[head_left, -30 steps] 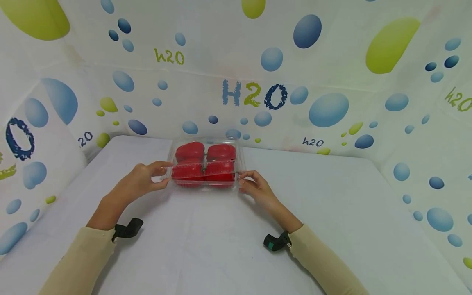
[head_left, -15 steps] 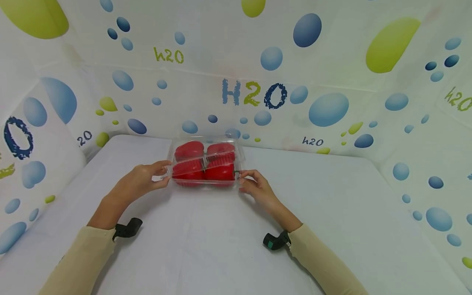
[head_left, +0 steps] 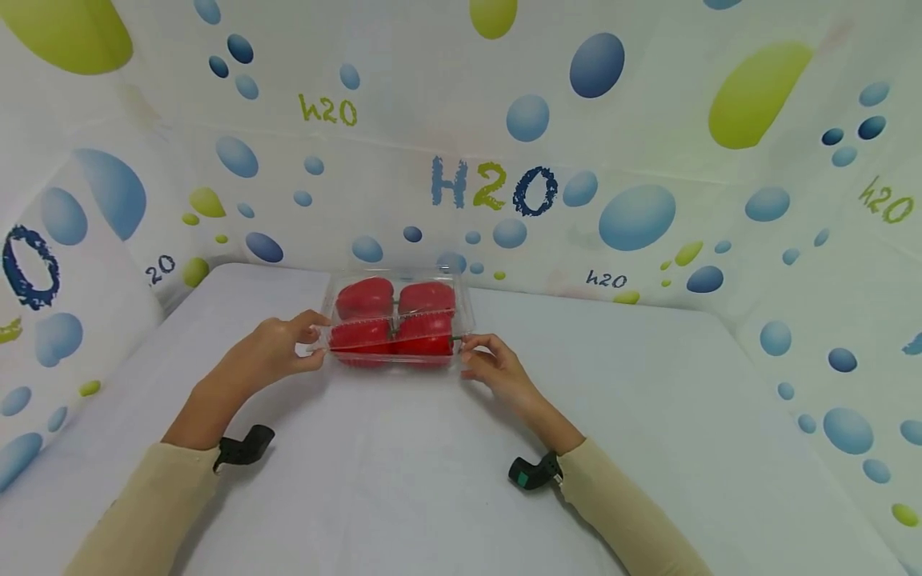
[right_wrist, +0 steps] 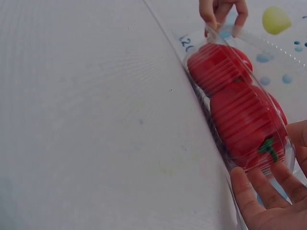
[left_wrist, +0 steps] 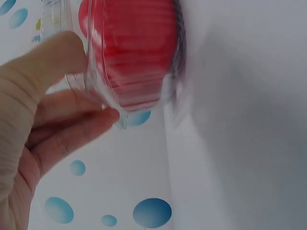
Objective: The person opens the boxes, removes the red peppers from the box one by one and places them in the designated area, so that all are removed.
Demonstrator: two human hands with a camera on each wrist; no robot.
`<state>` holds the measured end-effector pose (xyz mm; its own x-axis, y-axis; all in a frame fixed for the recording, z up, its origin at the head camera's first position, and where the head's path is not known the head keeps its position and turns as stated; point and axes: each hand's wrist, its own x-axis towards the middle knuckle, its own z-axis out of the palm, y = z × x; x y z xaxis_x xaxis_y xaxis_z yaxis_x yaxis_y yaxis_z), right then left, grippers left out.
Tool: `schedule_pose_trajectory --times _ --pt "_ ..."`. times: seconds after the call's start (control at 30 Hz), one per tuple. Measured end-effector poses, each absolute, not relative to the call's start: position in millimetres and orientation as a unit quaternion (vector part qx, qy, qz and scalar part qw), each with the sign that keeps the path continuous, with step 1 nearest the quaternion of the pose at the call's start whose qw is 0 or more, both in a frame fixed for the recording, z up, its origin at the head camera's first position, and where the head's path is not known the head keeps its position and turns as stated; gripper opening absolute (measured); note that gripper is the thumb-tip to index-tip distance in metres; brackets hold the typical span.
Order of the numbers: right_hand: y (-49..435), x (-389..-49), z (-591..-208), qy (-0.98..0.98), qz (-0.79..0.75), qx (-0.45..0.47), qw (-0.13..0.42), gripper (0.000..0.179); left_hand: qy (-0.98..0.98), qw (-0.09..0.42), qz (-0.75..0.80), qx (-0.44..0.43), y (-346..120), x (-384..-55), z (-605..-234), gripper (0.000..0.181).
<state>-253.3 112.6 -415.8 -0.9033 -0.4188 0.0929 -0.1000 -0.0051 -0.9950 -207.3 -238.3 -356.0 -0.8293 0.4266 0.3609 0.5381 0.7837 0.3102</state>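
Clear plastic is the material of the container (head_left: 394, 358), which is at the far side of the table, near the patterned backdrop (head_left: 403, 72) and between the two hands of the person. Inside it there are four red bell peppers (head_left: 425, 332), arranged in two rows of two. The near right one has a green stem (right_wrist: 268, 147), which points toward the right end of the container. The ribbed walls are transparent, so the red colour passes well through them. I cannot tell if the bottom of the container touches the white cloth (head_left: 403, 472) of the table.

The left hand (head_left: 270, 352) pinches the left edge of the container between its thumb and its fingers. The right hand (head_left: 504, 380) pinches the near right corner in a similar way; in the right wrist view its fingers are a little apart from each other, with their tips at the end wall.

Both arms wear beige sleeves (head_left: 147, 504), and near each cuff there is a small black device (head_left: 248, 446). The backdrop is white, with blue and green drops, and in its middle stand the large letters "H2O" (head_left: 493, 188).
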Motion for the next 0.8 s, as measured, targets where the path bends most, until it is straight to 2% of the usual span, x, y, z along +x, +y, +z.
schedule_pose_trajectory --times 0.27,0.6,0.7,0.8 --pt "113 -253 -417 0.698 -0.682 -0.184 0.121 0.025 -0.941 0.175 -0.183 -0.224 -227 -207 -358 0.037" --pt "113 -253 -415 0.701 -0.679 -0.180 0.123 0.026 -0.963 0.104 -0.181 -0.169 -225 -204 -345 0.041" --pt "112 -254 -416 0.699 -0.682 -0.178 0.119 0.025 -0.957 0.135 -0.175 -0.188 -229 -206 -349 0.043" --pt "112 -254 -418 0.695 -0.686 -0.177 0.120 0.026 -0.937 0.205 -0.172 -0.224 -235 -210 -359 0.046"
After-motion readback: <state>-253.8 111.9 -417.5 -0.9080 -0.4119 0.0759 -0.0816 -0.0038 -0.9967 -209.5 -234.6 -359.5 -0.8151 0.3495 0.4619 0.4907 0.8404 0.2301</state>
